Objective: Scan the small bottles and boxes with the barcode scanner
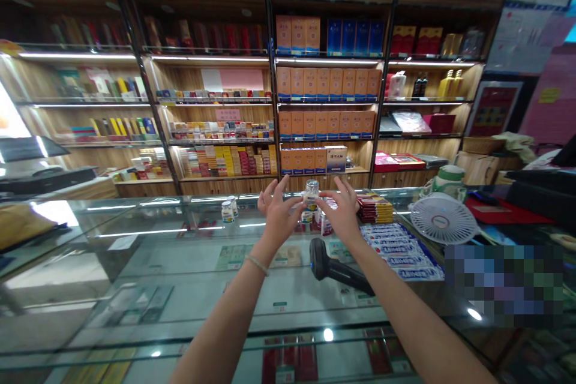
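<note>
A small jar [311,189] with a pale lid and a light label is pinched at its sides, above the glass counter. My left hand [279,214] grips it between thumb and forefinger, the other fingers raised. On the opposite side my right hand [341,216] also pinches it with fingertips. Just beneath it shows another small jar [308,217], partly hidden. Beside my right hand stands a red-and-white container [326,225], its upper part covered by the fingers. Two similar jars, a front jar [227,212] and a rear jar [233,204], stand to the left.
A black barcode scanner [337,268] lies on the glass counter [193,276] under my right forearm. To the right are rows of blue-and-white packs [400,252], stacked red-and-yellow packs [375,209], a white fan [444,219] and a green-and-white jug [450,179]. Stocked shelves [330,102] line the wall.
</note>
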`<state>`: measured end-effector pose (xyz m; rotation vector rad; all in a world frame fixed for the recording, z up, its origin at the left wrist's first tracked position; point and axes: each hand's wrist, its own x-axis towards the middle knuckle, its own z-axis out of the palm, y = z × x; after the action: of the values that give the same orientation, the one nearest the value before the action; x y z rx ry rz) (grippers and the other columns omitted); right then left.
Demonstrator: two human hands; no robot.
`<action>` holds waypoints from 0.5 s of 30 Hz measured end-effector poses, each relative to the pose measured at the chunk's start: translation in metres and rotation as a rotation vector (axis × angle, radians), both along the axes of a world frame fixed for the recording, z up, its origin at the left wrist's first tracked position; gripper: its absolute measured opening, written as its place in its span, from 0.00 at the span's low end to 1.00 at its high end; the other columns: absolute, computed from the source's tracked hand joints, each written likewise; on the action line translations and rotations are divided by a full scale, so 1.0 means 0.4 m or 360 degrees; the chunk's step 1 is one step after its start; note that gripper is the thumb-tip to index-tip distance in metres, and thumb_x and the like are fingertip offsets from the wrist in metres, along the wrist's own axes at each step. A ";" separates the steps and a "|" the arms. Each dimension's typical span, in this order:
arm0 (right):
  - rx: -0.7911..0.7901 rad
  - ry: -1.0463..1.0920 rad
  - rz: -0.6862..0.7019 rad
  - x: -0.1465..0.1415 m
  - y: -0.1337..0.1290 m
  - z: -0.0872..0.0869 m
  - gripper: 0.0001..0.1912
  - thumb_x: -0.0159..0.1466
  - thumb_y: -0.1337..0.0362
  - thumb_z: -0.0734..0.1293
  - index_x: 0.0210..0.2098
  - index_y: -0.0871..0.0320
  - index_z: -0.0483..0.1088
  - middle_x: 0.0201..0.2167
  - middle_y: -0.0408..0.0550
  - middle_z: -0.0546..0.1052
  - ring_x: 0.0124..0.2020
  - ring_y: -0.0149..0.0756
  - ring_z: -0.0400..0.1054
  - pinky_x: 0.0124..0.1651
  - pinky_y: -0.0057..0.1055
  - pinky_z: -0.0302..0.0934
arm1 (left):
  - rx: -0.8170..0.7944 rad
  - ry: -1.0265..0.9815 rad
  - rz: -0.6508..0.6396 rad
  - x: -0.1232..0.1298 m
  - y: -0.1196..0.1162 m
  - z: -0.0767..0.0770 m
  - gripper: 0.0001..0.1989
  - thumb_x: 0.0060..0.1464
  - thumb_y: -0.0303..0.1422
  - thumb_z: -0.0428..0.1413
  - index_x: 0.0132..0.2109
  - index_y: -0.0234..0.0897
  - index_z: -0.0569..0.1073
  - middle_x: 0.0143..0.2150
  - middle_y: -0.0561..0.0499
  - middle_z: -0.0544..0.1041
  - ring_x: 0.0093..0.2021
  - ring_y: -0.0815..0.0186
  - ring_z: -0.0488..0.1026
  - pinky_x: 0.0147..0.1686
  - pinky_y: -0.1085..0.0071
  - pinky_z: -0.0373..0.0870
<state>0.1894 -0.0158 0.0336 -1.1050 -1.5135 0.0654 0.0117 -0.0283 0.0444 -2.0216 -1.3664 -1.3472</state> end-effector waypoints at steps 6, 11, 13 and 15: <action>-0.0023 -0.0007 0.0070 -0.092 -0.032 0.041 0.20 0.66 0.45 0.63 0.37 0.50 0.79 0.69 0.51 0.62 0.69 0.51 0.48 0.66 0.60 0.40 | -0.0017 0.0028 0.0017 -0.101 -0.039 0.044 0.10 0.58 0.44 0.59 0.40 0.48 0.82 0.72 0.54 0.59 0.72 0.48 0.48 0.69 0.42 0.43; -0.0037 -0.0014 0.0179 -0.192 -0.049 0.047 0.16 0.66 0.47 0.65 0.37 0.50 0.79 0.69 0.49 0.62 0.70 0.51 0.47 0.67 0.60 0.40 | -0.0031 0.0049 0.0103 -0.202 -0.080 0.055 0.10 0.59 0.43 0.59 0.41 0.48 0.82 0.72 0.54 0.59 0.73 0.50 0.48 0.70 0.42 0.43; -0.0038 -0.0021 0.0221 -0.233 -0.055 0.048 0.15 0.66 0.48 0.66 0.38 0.49 0.79 0.68 0.48 0.63 0.70 0.51 0.47 0.67 0.60 0.40 | -0.0040 0.0055 0.0149 -0.242 -0.096 0.057 0.09 0.58 0.42 0.59 0.41 0.48 0.82 0.72 0.55 0.59 0.73 0.51 0.47 0.70 0.43 0.43; -0.0044 -0.0020 0.0261 -0.275 -0.060 0.049 0.15 0.66 0.48 0.66 0.37 0.49 0.79 0.68 0.48 0.63 0.69 0.51 0.48 0.66 0.61 0.40 | -0.0042 0.0059 0.0192 -0.283 -0.109 0.058 0.08 0.58 0.42 0.59 0.40 0.48 0.82 0.72 0.55 0.60 0.73 0.51 0.48 0.70 0.44 0.44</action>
<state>0.0795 -0.0397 0.0532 -1.0025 -1.6166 0.1931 -0.1016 -0.0720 0.0677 -1.9373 -1.4718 -1.2401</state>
